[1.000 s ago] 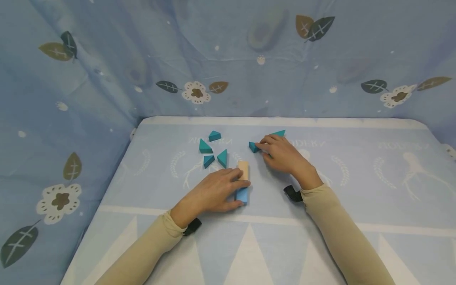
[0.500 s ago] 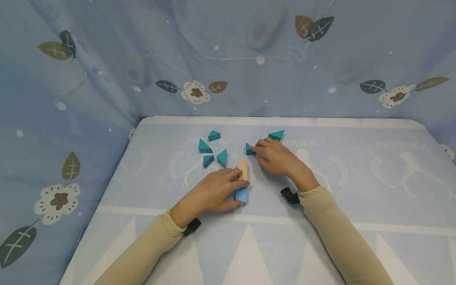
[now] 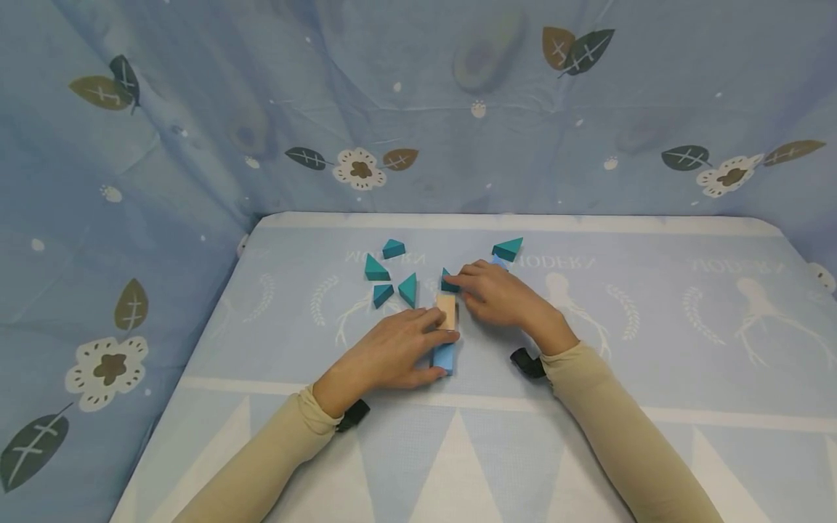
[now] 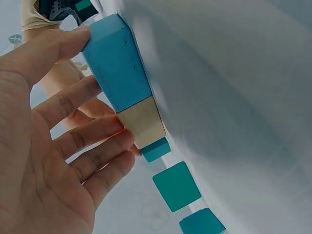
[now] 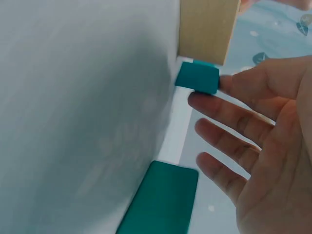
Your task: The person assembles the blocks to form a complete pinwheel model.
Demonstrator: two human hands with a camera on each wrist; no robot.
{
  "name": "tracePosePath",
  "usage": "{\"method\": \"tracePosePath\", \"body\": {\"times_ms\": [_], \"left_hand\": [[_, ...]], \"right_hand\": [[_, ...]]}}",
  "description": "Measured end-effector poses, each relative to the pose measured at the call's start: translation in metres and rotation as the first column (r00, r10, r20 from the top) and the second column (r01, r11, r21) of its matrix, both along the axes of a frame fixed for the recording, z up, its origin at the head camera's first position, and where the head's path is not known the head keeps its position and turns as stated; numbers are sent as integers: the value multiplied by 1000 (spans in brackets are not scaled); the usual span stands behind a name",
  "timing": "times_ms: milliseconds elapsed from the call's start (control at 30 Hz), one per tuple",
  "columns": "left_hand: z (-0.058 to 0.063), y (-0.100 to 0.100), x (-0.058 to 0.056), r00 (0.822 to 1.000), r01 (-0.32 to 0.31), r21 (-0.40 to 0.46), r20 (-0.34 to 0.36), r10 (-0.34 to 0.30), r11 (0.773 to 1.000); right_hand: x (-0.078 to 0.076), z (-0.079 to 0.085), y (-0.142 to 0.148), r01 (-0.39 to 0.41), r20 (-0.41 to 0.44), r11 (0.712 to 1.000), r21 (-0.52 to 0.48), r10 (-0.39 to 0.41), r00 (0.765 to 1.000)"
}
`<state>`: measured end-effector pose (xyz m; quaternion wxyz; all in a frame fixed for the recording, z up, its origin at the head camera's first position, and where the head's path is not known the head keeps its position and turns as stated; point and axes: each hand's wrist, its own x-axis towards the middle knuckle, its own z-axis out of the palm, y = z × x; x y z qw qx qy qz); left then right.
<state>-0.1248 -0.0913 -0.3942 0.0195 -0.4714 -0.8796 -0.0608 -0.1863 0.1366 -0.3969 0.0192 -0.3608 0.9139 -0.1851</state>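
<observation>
On patterned cloth (image 3: 510, 457), resting spread-fingered left hand (image 3: 395, 349) against oblong blue block (image 4: 117, 63) and tan block (image 4: 143, 122); pinching teal wedge (image 5: 199, 78) with right hand (image 3: 502, 296).

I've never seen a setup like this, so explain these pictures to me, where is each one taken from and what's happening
There is no robot here, just a person's two bare hands. The wide picture comes from a camera on the person's head; the two close-ups come from cameras on the left and right wrists. The left hand touches a blue block and a pale wooden block, lying end to end. The right hand holds a small teal block with thumb and index finger, near the wooden block's far end; I can't tell whether those two touch. Everything sits on a pale, patterned table. Four teal blocks lie to the left; beyond the right hand is a teal wedge with a light blue piece, partly hidden.
</observation>
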Motion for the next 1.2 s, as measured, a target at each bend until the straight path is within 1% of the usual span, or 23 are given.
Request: {"method": "tracePosePath", "body": {"times_ms": [100,267,433,933,1200], "left_hand": [[0,0,0,1000,3,1,2,-3,1000],[0,0,0,1000,6,8,6,-6,1000],[0,1,0,1000,7,7,9,-7,1000],[1,1,0,1000,6,0,5,-6,1000],[1,1,0,1000,4,2,6,-4,1000]], "right_hand": [[2,2,-3,-10,23,1000,7,10,1000],[2,1,-3,1,37,1000,13,-1,999],[3,2,-2,-7,30,1000,8,7,1000],[3,1,-2,2,53,1000,-9,-1,999],[4,2,-3,-11,56,1000,-5,12,998]]}}
